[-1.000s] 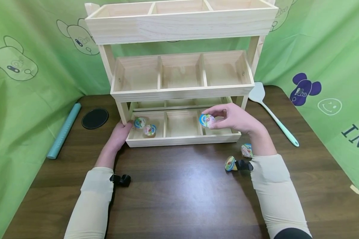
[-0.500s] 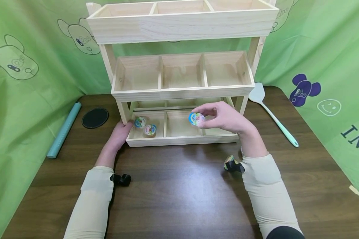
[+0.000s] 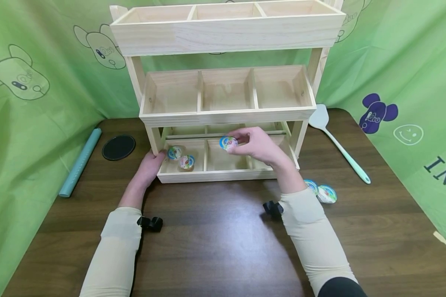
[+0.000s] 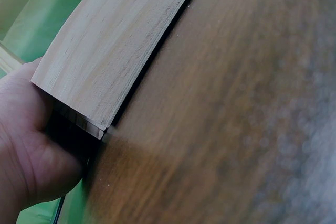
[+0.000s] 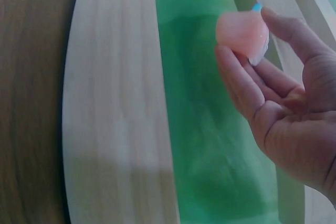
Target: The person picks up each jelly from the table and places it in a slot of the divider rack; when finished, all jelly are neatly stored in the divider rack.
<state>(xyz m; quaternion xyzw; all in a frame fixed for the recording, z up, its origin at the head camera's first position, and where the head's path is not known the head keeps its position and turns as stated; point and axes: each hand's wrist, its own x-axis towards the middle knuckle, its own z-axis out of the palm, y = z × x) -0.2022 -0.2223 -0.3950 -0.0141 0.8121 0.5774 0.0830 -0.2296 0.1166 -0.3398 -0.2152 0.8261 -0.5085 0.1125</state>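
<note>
My right hand [image 3: 258, 145] pinches a small jelly cup [image 3: 228, 143] between thumb and fingers, above the middle compartment of the bottom shelf tray. In the right wrist view the jelly cup [image 5: 242, 32] shows a pale pink body; its lid faces away. Two more jelly cups with printed lids, one behind [image 3: 175, 152] and one in front [image 3: 187, 162], sit in the left compartment. My left hand [image 3: 148, 167] grips the left end of the wooden shelf [image 3: 223, 176]; its fingertips are hidden. The left wrist view shows that hand [image 4: 31, 140] against the tray's end.
Right of my right forearm, two jelly cups [image 3: 327, 194] lie on the brown table [image 3: 215, 239], one partly covered by the arm. A pale spatula [image 3: 343, 150] lies farther right. A black disc [image 3: 118, 147] and a blue roll [image 3: 80, 163] lie left. Upper tiers [image 3: 226, 117] overhang the bottom tray.
My right hand has carried the jelly cup left, from over the right compartment to over the middle one. The cups on the table now show right of the forearm. The left hand stays put.
</note>
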